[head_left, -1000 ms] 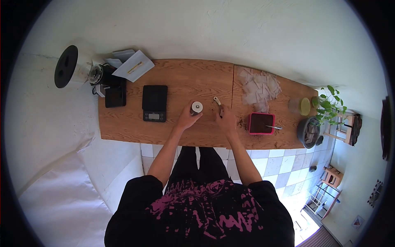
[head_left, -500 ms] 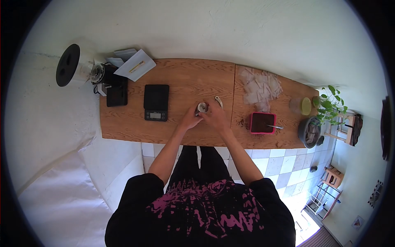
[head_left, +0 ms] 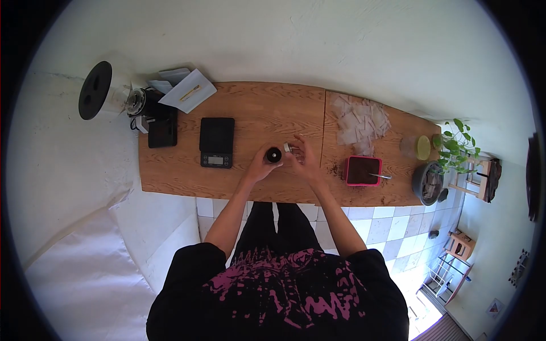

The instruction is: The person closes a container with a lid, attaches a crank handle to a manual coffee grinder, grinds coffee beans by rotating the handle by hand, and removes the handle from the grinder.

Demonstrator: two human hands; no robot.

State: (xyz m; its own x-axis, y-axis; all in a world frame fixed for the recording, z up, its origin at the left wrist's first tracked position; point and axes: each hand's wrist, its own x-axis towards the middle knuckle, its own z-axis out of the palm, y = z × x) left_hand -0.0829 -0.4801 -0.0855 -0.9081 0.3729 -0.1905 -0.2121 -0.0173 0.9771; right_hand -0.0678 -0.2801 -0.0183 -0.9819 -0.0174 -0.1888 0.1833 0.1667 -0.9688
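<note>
My left hand [head_left: 261,165] is wrapped round a dark cylindrical grinder [head_left: 273,154], held upright with its dark top uncovered. Just to the right, my right hand [head_left: 306,163] pinches a small silver lid [head_left: 287,148] beside the grinder's top. The grinder's crank handle [head_left: 300,138] lies on the wooden table behind my right fingers, which partly hide it. Left of my hands rests a black digital scale [head_left: 216,142]. To the right sits a pink-rimmed container [head_left: 363,171] of brown powder with a spoon [head_left: 382,176] in it.
Pale paper packets [head_left: 361,122] are spread at the back right, near a yellow-lidded jar [head_left: 423,147], a grey bucket [head_left: 422,183] and a plant [head_left: 455,149]. A black machine [head_left: 153,111] and a white tray [head_left: 189,91] stand at the back left.
My right hand has let go of the crank handle and taken the silver lid off the grinder, moving it to the right. The grinder's dark top now shows.
</note>
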